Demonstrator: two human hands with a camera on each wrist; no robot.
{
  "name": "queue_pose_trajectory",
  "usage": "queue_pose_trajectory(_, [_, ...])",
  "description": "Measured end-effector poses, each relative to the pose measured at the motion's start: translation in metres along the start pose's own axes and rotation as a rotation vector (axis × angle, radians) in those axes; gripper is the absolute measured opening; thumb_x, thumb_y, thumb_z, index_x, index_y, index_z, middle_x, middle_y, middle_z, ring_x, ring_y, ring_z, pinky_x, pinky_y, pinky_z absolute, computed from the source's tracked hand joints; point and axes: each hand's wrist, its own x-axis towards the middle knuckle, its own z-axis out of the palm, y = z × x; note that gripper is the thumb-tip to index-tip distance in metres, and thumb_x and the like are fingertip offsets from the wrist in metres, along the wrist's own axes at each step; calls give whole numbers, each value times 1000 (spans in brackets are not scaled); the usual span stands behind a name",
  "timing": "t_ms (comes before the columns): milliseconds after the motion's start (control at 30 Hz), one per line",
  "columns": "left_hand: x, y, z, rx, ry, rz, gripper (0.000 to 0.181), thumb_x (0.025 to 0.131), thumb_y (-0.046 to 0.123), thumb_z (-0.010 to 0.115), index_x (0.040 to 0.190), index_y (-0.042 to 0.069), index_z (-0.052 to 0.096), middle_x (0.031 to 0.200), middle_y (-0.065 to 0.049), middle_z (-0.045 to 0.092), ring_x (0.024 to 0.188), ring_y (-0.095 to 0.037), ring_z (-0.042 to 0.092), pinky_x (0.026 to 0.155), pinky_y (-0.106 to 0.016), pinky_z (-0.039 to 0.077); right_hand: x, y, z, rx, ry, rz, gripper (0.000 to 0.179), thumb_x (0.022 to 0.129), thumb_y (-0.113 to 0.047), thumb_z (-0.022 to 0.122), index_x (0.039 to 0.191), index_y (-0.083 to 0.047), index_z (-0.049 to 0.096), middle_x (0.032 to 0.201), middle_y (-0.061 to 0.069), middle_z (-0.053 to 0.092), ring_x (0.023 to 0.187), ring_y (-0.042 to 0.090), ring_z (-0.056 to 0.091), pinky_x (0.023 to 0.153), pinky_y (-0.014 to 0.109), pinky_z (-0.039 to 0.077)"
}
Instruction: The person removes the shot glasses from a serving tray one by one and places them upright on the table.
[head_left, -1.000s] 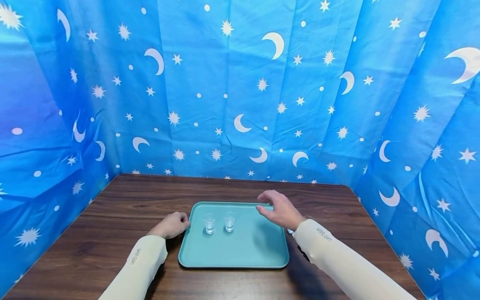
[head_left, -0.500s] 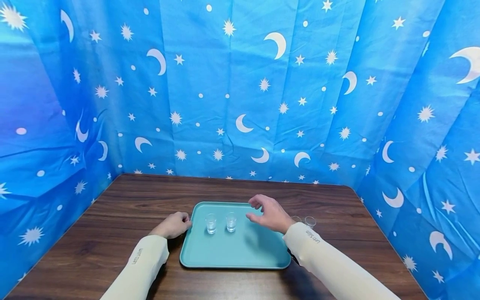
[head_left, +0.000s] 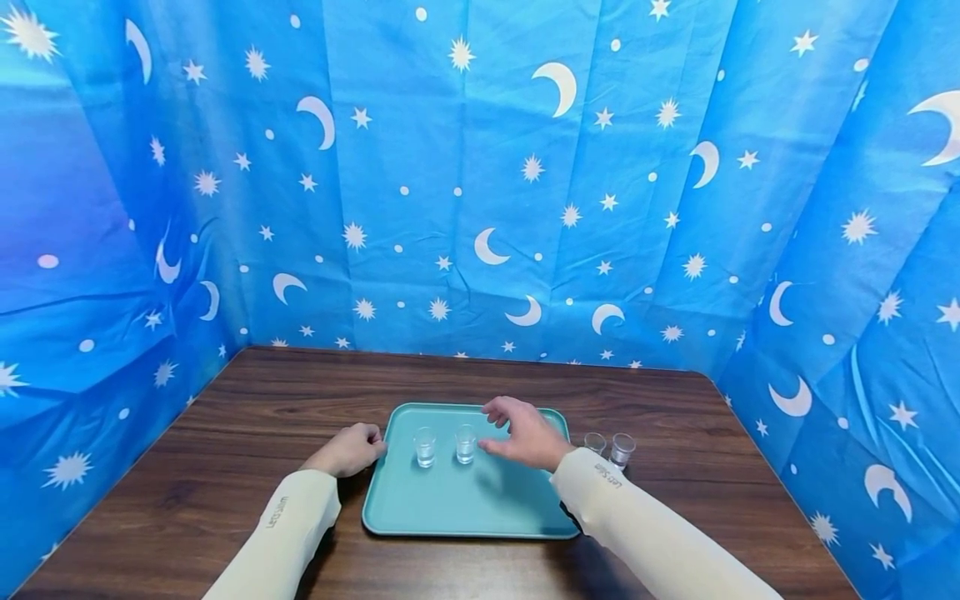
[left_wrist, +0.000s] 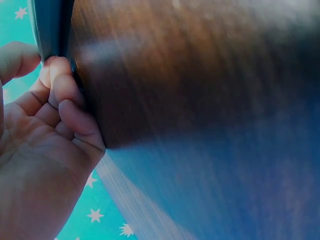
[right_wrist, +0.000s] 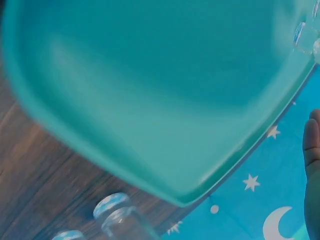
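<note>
My left hand [head_left: 345, 451] is at the left rim of a teal tray [head_left: 468, 510]. In the left wrist view its curled fingers [left_wrist: 62, 82] and thumb pinch the tray's edge [left_wrist: 49, 25]. Two clear shot glasses stand upright on the tray, the left one [head_left: 425, 450] and the right one [head_left: 466, 447]. Over the tray's right half hovers my right hand [head_left: 525, 435], with thumb and fingers spread apart and holding nothing. Its fingertips are close to the right-hand glass. Only a bit of the right hand [right_wrist: 313, 160] shows in the right wrist view.
Two more shot glasses, one [head_left: 595, 443] partly behind the sleeve and another [head_left: 622, 451], stand on the dark wooden table [head_left: 300, 392] beyond the tray's right edge. A blue curtain [head_left: 480, 167] with moons and stars surrounds the table.
My right hand has moved left and slightly lower across the tray, toward the right-hand glass. The two glasses right of the tray have come out from behind the arm. The left hand stays put.
</note>
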Motion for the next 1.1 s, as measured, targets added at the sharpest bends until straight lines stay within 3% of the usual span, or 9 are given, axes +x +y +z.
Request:
queue_pose_trajectory(267, [0,4,1,-3,-3,10,21,95,15,51,76,6,51,64,-7,47,55,-20,44,54,-33,35,4,-10,12,-7,-39,30,50,83,-34,73,126,-13,55,114,3,58,101,19,57,81,36,48])
queue_pose_trajectory(567, [1,6,2,-21,-12,9,22,96,15,51,76,6,51,63,-6,46,54,-19,43,54,-32,36,5,-14,18,-59,-61,27,39,86,-26,71,120,-10,61,110,1,60,95,14,56,81,32,48])
queue_pose_trajectory(1100, [-1,-1,-1,-3,-2,17,22,95,15,52,75,6,51,63,-6,47,54,-19,44,54,-33,35,9,-20,14,-29,-47,7,35,86,-23,71,115,-7,60,99,2,61,89,16,58,75,29,49])
